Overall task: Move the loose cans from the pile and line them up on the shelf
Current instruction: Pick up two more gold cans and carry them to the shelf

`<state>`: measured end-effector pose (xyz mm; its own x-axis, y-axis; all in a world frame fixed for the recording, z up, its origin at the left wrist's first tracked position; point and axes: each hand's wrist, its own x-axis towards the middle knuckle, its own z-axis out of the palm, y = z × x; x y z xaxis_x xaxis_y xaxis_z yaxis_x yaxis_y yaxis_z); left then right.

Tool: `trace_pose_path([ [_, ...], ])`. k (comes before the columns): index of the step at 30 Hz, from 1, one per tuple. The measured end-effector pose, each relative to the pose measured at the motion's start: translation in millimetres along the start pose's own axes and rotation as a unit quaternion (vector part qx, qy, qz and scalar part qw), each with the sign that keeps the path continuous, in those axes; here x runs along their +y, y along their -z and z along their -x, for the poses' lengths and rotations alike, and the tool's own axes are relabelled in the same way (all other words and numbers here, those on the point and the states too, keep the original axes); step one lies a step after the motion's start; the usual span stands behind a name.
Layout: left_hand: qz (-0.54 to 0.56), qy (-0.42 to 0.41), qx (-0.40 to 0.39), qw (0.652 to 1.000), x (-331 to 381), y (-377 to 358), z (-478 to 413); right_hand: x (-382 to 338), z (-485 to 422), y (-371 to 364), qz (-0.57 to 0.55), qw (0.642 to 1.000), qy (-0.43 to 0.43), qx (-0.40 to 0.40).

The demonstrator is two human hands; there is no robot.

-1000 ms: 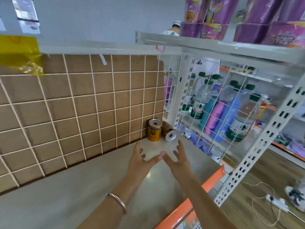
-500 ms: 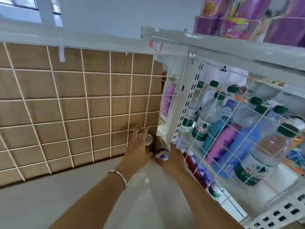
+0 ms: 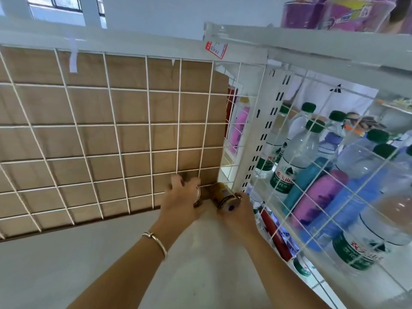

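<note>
Head view: you have both hands at the far back corner of the shelf (image 3: 66,275), where the wire grid (image 3: 111,126) backed with cardboard meets the side mesh (image 3: 312,175) that keeps the water bottles (image 3: 292,161) apart from this bay. Your left hand (image 3: 181,204) is wrapped over the upright can (image 3: 197,200), fingers curled round it so that only a sliver of it shows. Your right hand (image 3: 239,210) cradles the lying can (image 3: 224,196) from the side, fingers bent about its end; it is tipped with its lid toward you. The cans sit jammed in that corner, so gripping one in each hand probably lets you draw both out together. Nothing stands in a row yet.
</note>
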<state>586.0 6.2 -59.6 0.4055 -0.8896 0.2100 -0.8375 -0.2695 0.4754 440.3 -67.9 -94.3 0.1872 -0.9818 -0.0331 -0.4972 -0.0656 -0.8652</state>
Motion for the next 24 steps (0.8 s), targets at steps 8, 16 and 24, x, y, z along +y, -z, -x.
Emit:
trace_pose_path([
  [8,0.240,0.183,-0.088,0.949,-35,18,62,1,7,27,-0.055,0.997,0.051,-0.026],
  [16,-0.130,0.100,-0.174,0.971,-25,45,93,11,21,28,-0.072,0.985,0.075,-0.139],
  [24,-0.212,0.026,-0.235,0.948,12,28,70,17,33,20,-0.095,0.985,0.061,-0.129],
])
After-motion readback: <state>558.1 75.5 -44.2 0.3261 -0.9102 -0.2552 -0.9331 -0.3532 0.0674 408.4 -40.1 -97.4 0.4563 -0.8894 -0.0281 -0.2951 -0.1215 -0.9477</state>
